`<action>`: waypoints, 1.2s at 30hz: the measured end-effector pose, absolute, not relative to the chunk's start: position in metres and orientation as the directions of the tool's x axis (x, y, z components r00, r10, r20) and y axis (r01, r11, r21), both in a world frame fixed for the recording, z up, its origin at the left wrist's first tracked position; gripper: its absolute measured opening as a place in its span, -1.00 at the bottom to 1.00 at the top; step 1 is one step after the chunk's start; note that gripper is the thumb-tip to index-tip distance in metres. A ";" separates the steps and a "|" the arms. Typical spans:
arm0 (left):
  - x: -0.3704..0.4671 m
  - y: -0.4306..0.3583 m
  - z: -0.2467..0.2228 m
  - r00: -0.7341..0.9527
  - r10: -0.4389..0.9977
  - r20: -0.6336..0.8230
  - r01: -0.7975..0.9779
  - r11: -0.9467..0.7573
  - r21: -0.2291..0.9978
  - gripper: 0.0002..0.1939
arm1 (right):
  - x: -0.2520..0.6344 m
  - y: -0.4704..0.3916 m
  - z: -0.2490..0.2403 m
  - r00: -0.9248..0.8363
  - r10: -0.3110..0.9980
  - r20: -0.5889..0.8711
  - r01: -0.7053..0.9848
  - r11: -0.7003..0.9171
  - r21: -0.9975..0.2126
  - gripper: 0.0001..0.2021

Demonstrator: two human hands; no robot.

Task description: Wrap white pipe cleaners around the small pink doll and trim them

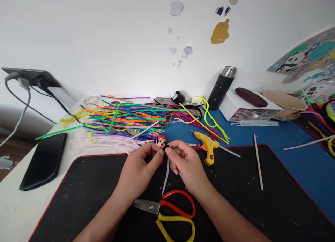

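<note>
L hand (142,163) + R hand (187,165) fingertips pinching small figure (161,143), box (248,105) w/ pink-white print, lettering illegible

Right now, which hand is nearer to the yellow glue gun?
Right. The right hand is just left of the yellow glue gun, not touching it; the left hand is farther off, on the right hand's far side.

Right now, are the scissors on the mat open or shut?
Shut: the scissors' blades lie together as one shape on the black mat, with no gap showing between them.
</note>
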State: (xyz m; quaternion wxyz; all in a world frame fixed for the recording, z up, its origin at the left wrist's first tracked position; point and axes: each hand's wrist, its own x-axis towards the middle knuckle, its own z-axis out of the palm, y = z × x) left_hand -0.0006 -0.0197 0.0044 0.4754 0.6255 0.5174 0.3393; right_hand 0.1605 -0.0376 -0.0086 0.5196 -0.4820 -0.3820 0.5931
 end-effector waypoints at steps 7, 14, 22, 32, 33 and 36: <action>-0.001 -0.019 0.007 0.200 0.979 -0.039 0.336 -0.032 0.941 -0.71 | 0.162 -0.038 -0.010 0.027 0.990 -0.139 -0.158 -0.133 -0.978 -0.76; -0.003 -0.018 0.013 0.177 0.984 -0.007 0.367 -0.059 0.928 -0.69 | 0.161 -0.039 -0.007 0.039 0.993 -0.110 -0.110 -0.105 -0.988 -0.81; -0.006 -0.015 0.015 0.219 0.976 0.024 0.367 -0.105 0.924 -0.75 | 0.162 -0.039 -0.006 0.041 0.995 -0.093 -0.053 -0.091 -0.994 -0.84; -0.007 -0.014 0.014 0.208 0.978 0.004 0.403 -0.090 0.911 -0.79 | 0.161 -0.040 -0.004 0.051 0.998 -0.038 0.030 -0.040 -0.999 -0.88; -0.007 -0.014 0.013 0.210 0.978 0.006 0.403 -0.092 0.911 -0.80 | 0.161 -0.040 -0.004 0.048 0.998 -0.039 0.035 -0.040 -0.999 -0.88; -0.007 -0.015 0.012 0.205 0.979 0.008 0.409 -0.093 0.908 -0.80 | 0.161 -0.041 -0.005 0.036 0.999 -0.032 0.052 -0.034 -0.998 -0.87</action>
